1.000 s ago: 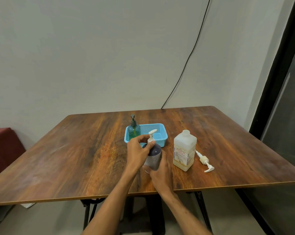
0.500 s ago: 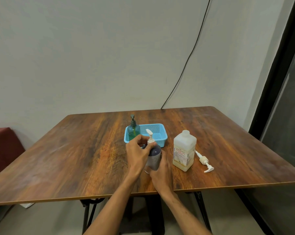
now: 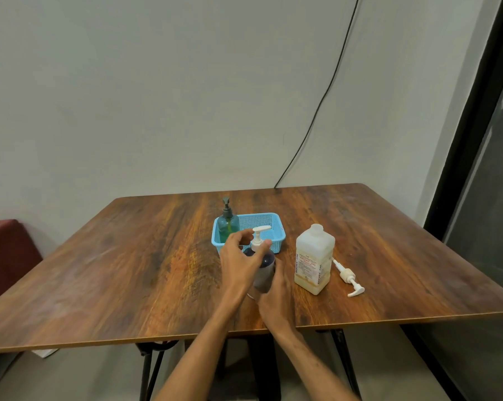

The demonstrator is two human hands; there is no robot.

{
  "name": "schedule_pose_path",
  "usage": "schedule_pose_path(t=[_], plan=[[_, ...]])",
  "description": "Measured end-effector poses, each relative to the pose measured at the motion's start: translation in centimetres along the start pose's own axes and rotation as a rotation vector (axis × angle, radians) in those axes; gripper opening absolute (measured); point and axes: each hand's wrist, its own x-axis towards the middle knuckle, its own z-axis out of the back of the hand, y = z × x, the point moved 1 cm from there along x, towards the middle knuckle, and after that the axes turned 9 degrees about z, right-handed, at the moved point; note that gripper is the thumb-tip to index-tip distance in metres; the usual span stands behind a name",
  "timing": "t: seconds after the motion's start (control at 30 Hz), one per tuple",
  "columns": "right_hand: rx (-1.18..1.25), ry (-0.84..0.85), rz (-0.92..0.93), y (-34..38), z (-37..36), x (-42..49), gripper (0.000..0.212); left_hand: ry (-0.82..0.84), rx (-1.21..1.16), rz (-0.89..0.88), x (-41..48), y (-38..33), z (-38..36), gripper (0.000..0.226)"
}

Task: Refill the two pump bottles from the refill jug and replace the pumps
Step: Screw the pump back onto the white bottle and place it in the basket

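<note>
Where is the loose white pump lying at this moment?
In the head view, the loose white pump lies flat on the table, right of centre, just right of the refill jug.

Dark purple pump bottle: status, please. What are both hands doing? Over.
Left hand pinches white pump at its collar; right hand grips dark purple pump bottle. Uncapped white refill jug and loose cream pump to the right, apart.
</note>
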Motion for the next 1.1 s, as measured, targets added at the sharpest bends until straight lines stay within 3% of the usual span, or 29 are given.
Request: schedule_pose_path(t=[0.23, 0.33, 0.43, 0.53, 0.6, 0.7, 0.77, 0.87, 1.03, 1.1], plan=[[-0.012, -0.004, -0.008, -0.3, -0.2, -0.1, 0.082, -0.055, 0.038, -0.054, 0.2, -0.3, -0.3, 0.036], [0.083, 0.027, -0.031, -0.1, -0.1, 0.2, 0.089, 0.075, -0.016, -0.026, 0.7, -0.5, 0.5, 0.03], [0.109, 0.029, -0.057, -0.2, -0.2, 0.3, 0.087, 0.322, -0.073, 0.018, 1.8, 0.0, 1.4, 0.022], [0.121, 0.03, -0.059, -0.3, -0.4, 0.3, 0.089, 0.477, -0.105, 0.045, 2.4, 0.6, 1.7, 0.026], [0.121, 0.035, -0.055, -0.2, -0.3, 0.2, 0.091, 0.393, -0.111, 0.073, 1.8, 0.4, 1.5, 0.036], [0.115, 0.029, -0.036, -0.1, -0.2, 0.2, 0.091, 0.107, -0.081, 0.016, 0.5, -0.2, 0.9, 0.039], [0.105, 0.029, -0.03, -0.1, 0.0, 0.2, 0.091, 0.06, -0.066, -0.024, 0.0, -0.5, 0.4, 0.037], [0.134, 0.031, -0.024, 0.0, 0.2, 0.2, 0.089, 0.091, -0.075, -0.023, 0.3, -0.4, 0.4, 0.032], [0.123, 0.029, -0.026, 0.0, 0.1, 0.3, 0.087, 0.398, -0.115, 0.051, 2.0, 0.4, 1.7, 0.027], [0.113, 0.029, -0.02, -0.1, 0.1, 0.2, 0.087, 0.422, -0.159, 0.071, 1.9, 0.4, 2.0, 0.028]])
